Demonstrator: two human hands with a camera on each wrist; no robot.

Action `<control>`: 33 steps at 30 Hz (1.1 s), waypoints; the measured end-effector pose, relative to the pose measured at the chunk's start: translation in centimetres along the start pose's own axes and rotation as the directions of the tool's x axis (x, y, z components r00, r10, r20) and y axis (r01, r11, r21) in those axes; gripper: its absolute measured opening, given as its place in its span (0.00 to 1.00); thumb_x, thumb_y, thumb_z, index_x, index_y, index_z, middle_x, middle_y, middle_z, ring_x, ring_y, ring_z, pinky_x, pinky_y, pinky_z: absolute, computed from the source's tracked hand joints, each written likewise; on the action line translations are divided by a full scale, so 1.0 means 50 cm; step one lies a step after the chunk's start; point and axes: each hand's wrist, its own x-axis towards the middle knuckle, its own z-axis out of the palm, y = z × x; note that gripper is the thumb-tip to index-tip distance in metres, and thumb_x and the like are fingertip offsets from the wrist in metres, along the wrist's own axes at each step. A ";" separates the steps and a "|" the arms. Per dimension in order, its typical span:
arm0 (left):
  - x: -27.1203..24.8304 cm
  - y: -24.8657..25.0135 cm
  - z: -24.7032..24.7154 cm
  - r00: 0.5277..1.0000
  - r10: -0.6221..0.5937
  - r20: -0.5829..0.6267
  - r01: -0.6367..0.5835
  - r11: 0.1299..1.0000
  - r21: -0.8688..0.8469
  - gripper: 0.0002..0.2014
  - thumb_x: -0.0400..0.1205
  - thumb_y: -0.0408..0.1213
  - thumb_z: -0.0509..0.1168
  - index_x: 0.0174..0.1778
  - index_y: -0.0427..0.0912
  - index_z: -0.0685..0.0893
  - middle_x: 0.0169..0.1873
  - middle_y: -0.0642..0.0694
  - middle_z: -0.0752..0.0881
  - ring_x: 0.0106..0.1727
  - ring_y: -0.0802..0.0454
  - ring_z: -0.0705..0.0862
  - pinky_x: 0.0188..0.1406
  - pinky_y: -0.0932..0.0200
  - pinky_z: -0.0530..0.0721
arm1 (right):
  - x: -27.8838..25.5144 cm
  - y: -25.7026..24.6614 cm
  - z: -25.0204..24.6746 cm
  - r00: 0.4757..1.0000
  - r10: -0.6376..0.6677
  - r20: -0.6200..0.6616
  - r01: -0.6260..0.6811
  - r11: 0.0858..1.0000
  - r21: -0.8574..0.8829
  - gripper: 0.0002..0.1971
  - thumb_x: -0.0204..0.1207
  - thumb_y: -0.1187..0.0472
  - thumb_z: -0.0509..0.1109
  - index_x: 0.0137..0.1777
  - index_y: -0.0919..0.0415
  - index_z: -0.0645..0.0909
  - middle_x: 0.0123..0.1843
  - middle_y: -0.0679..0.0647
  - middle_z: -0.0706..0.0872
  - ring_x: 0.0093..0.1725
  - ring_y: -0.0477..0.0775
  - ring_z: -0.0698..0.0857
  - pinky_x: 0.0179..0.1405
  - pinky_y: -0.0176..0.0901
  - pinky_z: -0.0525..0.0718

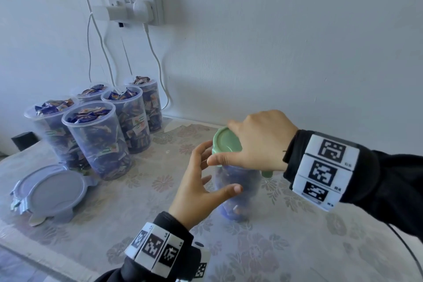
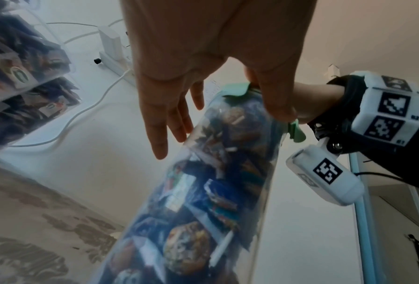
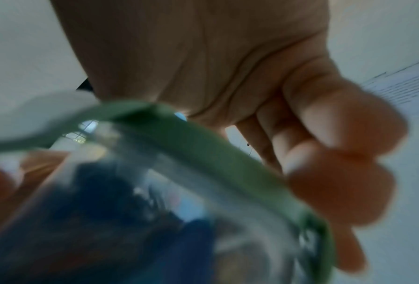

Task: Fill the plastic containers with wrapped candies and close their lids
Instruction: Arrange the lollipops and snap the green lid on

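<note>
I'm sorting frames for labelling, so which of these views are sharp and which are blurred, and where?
Head view: mostly sharp, wall bowed by the wide lens, the container under the green lid slightly smeared. Left wrist view: candies in the container readable, the left hand dim against the bright wall. Right wrist view: heavily blurred; right hand, lid and container all soft.
</note>
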 end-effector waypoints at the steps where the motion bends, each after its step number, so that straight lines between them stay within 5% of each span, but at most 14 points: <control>1: 0.004 0.001 0.004 1.000 0.005 0.001 -0.005 1.000 0.012 0.41 0.58 0.57 0.76 0.66 0.67 0.63 0.60 0.75 0.74 0.64 0.75 0.73 0.56 0.70 0.77 | 0.001 0.002 -0.004 1.000 0.019 0.009 -0.019 1.000 -0.014 0.40 0.66 0.20 0.44 0.46 0.56 0.78 0.29 0.48 0.72 0.30 0.51 0.72 0.26 0.42 0.61; 4: 0.015 -0.002 0.010 1.000 0.007 -0.010 -0.007 1.000 -0.002 0.39 0.58 0.54 0.77 0.64 0.66 0.67 0.61 0.68 0.76 0.63 0.72 0.75 0.54 0.66 0.80 | 0.006 0.038 -0.012 0.994 0.052 0.098 -0.053 0.998 0.015 0.40 0.69 0.23 0.39 0.50 0.53 0.82 0.36 0.50 0.81 0.39 0.54 0.79 0.33 0.43 0.69; 6: 0.020 -0.005 0.008 1.000 0.004 -0.012 -0.004 1.000 -0.012 0.39 0.56 0.53 0.78 0.63 0.65 0.68 0.61 0.65 0.77 0.62 0.70 0.76 0.53 0.64 0.82 | 0.009 0.070 -0.014 0.965 -0.036 0.261 -0.012 0.984 0.180 0.33 0.72 0.26 0.49 0.70 0.43 0.73 0.58 0.50 0.84 0.57 0.54 0.80 0.53 0.46 0.77; 8: 0.022 -0.006 0.008 1.000 0.003 -0.007 -0.003 1.000 -0.014 0.39 0.58 0.48 0.80 0.63 0.64 0.68 0.61 0.63 0.77 0.62 0.69 0.76 0.51 0.66 0.82 | 0.006 0.093 -0.016 0.886 -0.232 0.401 0.048 0.907 0.418 0.36 0.74 0.41 0.67 0.79 0.30 0.53 0.76 0.46 0.70 0.73 0.48 0.70 0.70 0.44 0.70; 10: 0.024 -0.007 0.007 1.000 0.004 -0.007 -0.004 1.000 -0.020 0.38 0.59 0.45 0.79 0.63 0.63 0.69 0.62 0.63 0.77 0.62 0.70 0.76 0.50 0.68 0.82 | 0.000 0.106 -0.010 0.842 -0.322 0.433 0.087 0.873 0.480 0.46 0.69 0.53 0.75 0.75 0.21 0.48 0.82 0.46 0.59 0.80 0.45 0.59 0.75 0.45 0.65; 12: 0.025 -0.008 0.006 1.000 0.010 -0.003 -0.010 1.000 -0.027 0.39 0.58 0.48 0.80 0.63 0.63 0.69 0.62 0.63 0.77 0.61 0.70 0.76 0.50 0.69 0.82 | -0.003 0.112 0.002 0.863 -0.331 0.382 0.128 0.874 0.468 0.49 0.66 0.55 0.78 0.72 0.17 0.49 0.82 0.47 0.54 0.81 0.47 0.56 0.77 0.48 0.65; 15: 0.026 -0.010 0.005 1.000 0.013 0.004 -0.013 0.999 -0.034 0.40 0.55 0.54 0.78 0.64 0.65 0.68 0.61 0.65 0.77 0.62 0.69 0.76 0.49 0.68 0.83 | -0.004 0.115 0.022 0.892 -0.359 0.274 0.175 0.834 0.523 0.47 0.64 0.55 0.80 0.71 0.18 0.53 0.75 0.48 0.63 0.74 0.48 0.66 0.73 0.46 0.70; 23: 0.026 -0.010 0.008 1.000 0.027 0.013 -0.027 0.999 -0.047 0.40 0.56 0.53 0.77 0.64 0.63 0.68 0.56 0.72 0.77 0.61 0.74 0.75 0.47 0.74 0.81 | -0.008 0.108 0.049 0.928 -0.326 0.180 0.210 0.856 0.472 0.45 0.61 0.48 0.73 0.71 0.20 0.51 0.68 0.46 0.66 0.58 0.55 0.80 0.56 0.52 0.82; 28: 0.029 -0.006 0.003 0.999 0.035 0.036 -0.034 0.999 -0.014 0.41 0.59 0.46 0.79 0.65 0.65 0.64 0.59 0.65 0.76 0.60 0.73 0.75 0.47 0.74 0.80 | -0.014 0.123 0.072 0.935 -0.333 0.123 0.218 0.812 0.541 0.44 0.61 0.45 0.75 0.73 0.20 0.53 0.78 0.45 0.58 0.76 0.52 0.67 0.72 0.49 0.71; 31: 0.034 0.002 -0.007 0.995 0.065 0.082 -0.067 0.998 0.022 0.46 0.59 0.49 0.79 0.66 0.79 0.58 0.62 0.67 0.75 0.63 0.70 0.75 0.49 0.71 0.82 | -0.028 0.132 0.100 0.952 -0.303 0.046 0.183 0.680 0.710 0.47 0.64 0.48 0.80 0.74 0.22 0.51 0.83 0.43 0.51 0.82 0.39 0.50 0.78 0.44 0.58; 33: 0.036 0.006 -0.008 0.985 0.086 0.147 -0.093 0.995 0.037 0.47 0.62 0.42 0.80 0.66 0.79 0.59 0.66 0.74 0.71 0.68 0.69 0.73 0.54 0.67 0.81 | -0.040 0.127 0.123 0.967 -0.250 -0.048 0.186 0.565 0.804 0.49 0.63 0.46 0.79 0.76 0.26 0.49 0.82 0.39 0.55 0.81 0.37 0.54 0.78 0.42 0.61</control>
